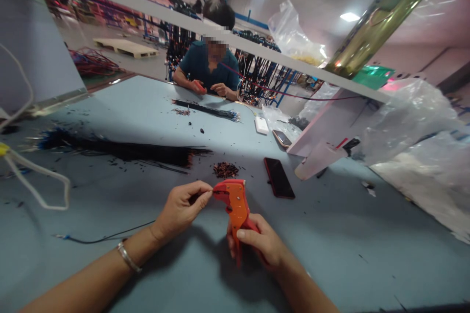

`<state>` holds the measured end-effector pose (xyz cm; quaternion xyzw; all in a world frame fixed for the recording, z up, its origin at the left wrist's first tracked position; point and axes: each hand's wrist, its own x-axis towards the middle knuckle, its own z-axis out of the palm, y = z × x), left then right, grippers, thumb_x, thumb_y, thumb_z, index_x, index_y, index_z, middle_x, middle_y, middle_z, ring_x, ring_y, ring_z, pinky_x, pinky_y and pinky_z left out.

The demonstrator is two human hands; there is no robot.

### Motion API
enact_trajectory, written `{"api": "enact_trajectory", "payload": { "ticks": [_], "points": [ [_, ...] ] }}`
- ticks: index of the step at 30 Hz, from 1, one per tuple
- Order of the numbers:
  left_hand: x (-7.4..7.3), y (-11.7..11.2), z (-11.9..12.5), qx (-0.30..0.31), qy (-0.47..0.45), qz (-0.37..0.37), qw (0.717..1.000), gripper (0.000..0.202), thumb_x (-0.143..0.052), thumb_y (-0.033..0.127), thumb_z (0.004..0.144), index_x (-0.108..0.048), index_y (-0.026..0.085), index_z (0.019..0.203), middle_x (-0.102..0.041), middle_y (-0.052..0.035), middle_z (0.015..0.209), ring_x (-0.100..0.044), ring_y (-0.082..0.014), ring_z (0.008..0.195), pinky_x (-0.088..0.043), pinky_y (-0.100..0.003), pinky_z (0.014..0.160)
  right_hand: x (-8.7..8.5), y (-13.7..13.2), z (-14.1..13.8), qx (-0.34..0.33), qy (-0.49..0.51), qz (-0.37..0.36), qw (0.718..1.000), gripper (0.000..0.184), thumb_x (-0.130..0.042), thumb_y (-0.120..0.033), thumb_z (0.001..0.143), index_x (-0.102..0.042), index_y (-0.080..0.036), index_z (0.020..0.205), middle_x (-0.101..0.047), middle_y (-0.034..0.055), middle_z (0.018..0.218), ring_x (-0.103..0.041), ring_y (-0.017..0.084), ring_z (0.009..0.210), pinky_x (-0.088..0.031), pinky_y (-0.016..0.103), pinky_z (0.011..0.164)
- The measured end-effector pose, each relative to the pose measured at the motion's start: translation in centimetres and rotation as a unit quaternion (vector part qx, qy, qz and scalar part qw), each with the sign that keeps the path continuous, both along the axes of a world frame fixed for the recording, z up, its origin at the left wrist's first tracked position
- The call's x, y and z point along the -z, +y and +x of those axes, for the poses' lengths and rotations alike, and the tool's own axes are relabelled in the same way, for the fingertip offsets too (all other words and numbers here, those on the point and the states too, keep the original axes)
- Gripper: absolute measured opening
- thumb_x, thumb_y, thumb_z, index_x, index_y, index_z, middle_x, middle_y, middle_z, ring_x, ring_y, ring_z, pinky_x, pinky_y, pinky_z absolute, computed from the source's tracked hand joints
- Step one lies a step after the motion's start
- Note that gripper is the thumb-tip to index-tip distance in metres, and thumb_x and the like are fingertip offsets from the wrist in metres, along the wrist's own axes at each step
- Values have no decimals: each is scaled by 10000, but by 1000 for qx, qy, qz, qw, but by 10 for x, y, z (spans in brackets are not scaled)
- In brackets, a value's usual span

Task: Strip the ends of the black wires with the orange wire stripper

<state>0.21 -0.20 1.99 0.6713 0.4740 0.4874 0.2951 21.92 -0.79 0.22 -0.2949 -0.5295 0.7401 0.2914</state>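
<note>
My right hand (257, 239) is wrapped round the handles of an orange and red wire stripper (238, 203), held upright with its jaws facing left. A black wire (113, 235) runs under my left wrist and has a blue terminal (66, 237) at its far left end. My left hand (187, 203) pinches the wire's other end at the stripper's jaws; how deep the wire sits in them is hidden. Just beyond the tool lies a small heap of stripped insulation bits (225, 170). A thick bundle of black wires (147, 152) stretches across the table to the left.
A red-edged phone (279, 177) lies right of the stripper, with another phone (281, 138) and a white box (261, 125) farther back. Across the table (348, 249) sits a co-worker (209, 68) near a smaller wire bundle (207, 110). Plastic bags (414, 117) stand at right.
</note>
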Motion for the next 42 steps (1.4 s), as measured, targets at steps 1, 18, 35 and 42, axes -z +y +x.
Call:
{"api": "enact_trajectory", "payload": {
  "ticks": [1, 18, 35, 42],
  "points": [
    [0, 0, 0, 1, 0, 0, 1000, 205, -521, 254, 862, -665, 142, 768, -627, -1, 667, -539, -110, 619, -421, -186, 589, 1, 0, -1, 3, -2, 1, 1000, 341, -691, -431, 751, -608, -103, 781, -608, 42, 662, -572, 127, 529, -458, 225, 483],
    [3, 2, 2, -7, 13, -24, 1000, 240, -478, 289, 866, -616, 141, 737, -510, 23, 619, -450, -101, 585, -380, -194, 560, 7, -3, -4, 22, 10, -46, 999, 333, -716, -412, 731, -597, -105, 785, -601, 32, 643, -573, 126, 502, -463, 221, 459],
    [-6, 1, 1, -12, 35, -50, 998, 255, -499, 315, 846, -669, 146, 759, -570, 13, 619, -480, -106, 574, -377, -196, 546, 0, -1, -3, 5, 15, -35, 999, 343, -709, -427, 723, -617, -105, 794, -613, 46, 686, -587, 134, 552, -478, 231, 493],
    [-7, 3, -1, -4, 50, -45, 998, 241, -497, 291, 831, -637, 138, 708, -511, 31, 571, -442, -93, 540, -354, -189, 520, 1, -1, -1, 3, 3, -33, 999, 353, -712, -428, 723, -607, -98, 792, -609, 48, 668, -581, 135, 532, -469, 229, 472]
  ]
}}
